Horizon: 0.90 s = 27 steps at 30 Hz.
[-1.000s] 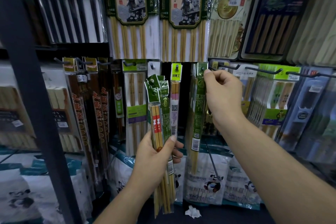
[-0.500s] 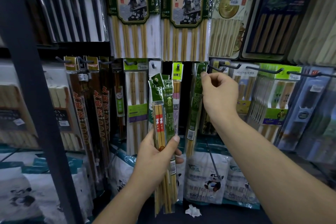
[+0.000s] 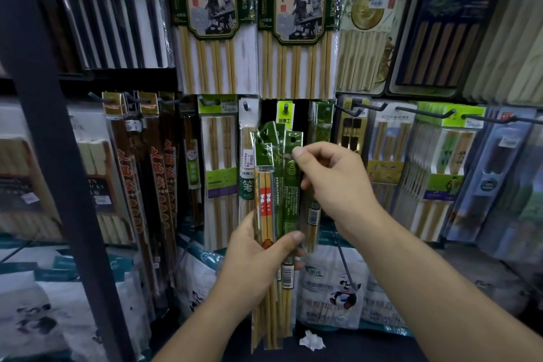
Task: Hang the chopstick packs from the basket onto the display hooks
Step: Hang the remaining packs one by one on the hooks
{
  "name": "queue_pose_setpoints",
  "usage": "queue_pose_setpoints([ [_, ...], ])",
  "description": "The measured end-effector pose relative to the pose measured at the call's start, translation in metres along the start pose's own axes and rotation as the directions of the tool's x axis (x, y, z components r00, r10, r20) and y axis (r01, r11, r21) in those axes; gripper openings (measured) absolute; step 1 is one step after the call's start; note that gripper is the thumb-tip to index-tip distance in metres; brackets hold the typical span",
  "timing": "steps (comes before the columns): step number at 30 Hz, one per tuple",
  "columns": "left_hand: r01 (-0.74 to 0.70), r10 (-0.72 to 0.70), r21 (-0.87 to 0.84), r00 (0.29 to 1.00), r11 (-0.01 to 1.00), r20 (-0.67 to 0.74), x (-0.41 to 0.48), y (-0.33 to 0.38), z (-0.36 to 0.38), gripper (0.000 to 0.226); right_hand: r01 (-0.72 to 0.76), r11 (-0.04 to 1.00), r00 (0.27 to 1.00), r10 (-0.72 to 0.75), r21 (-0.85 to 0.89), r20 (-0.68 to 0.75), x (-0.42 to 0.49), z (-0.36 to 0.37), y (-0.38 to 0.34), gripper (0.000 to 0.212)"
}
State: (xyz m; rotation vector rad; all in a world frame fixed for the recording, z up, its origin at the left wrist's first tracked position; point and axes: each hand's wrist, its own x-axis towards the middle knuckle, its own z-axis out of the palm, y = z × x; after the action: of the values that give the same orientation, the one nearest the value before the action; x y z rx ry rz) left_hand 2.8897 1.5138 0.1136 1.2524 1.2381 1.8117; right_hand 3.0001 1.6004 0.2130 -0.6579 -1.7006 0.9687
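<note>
My left hand (image 3: pixel 258 264) grips a bundle of narrow green-topped chopstick packs (image 3: pixel 274 203), held upright in front of the display wall. My right hand (image 3: pixel 332 182) pinches the top of the rightmost green pack (image 3: pixel 291 173) in that bundle, thumb and forefinger at its header. Behind my right hand, a matching green pack (image 3: pixel 321 123) hangs on a display hook (image 3: pixel 327 110). The basket is out of view.
Rows of black hooks (image 3: pixel 423 112) carry other chopstick packs across the wall. Large hot-pot chopstick packs (image 3: pixel 299 23) hang above. A dark shelf post (image 3: pixel 50 132) stands at left. Panda-print bags (image 3: pixel 338 288) and a crumpled paper scrap (image 3: pixel 312 341) lie below.
My right hand let go of the pack it put on the hook and came down left to the bundle, pinching the top of another green pack. My left hand raised the bundle slightly.
</note>
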Motion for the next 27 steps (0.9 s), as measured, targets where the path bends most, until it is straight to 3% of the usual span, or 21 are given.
queue_pose_setpoints([
  [4, -0.039, 0.041, 0.032, 0.997, 0.999, -0.069, -0.001, 0.001, 0.001, 0.016, -0.019, 0.999, 0.997, 0.022, 0.031, -0.076, 0.004, -0.006, -0.002, 0.021],
  [7, -0.044, 0.056, 0.088, 0.989, 0.995, -0.135, -0.001, 0.001, -0.003, 0.033, -0.013, 0.995, 0.986, 0.029, 0.102, -0.163, 0.012, -0.013, -0.011, 0.024],
  [11, -0.006, 0.002, -0.05, 0.996, 0.999, -0.092, 0.0, 0.0, -0.002, 0.011, 0.002, 0.993, 0.973, 0.024, 0.114, -0.229, 0.024, -0.017, -0.017, 0.027],
  [27, 0.006, -0.006, 0.0, 0.998, 1.0, -0.069, -0.002, 0.005, -0.001, 0.016, 0.022, 1.0, 0.957, -0.023, -0.006, -0.29, 0.042, -0.017, 0.0, 0.037],
])
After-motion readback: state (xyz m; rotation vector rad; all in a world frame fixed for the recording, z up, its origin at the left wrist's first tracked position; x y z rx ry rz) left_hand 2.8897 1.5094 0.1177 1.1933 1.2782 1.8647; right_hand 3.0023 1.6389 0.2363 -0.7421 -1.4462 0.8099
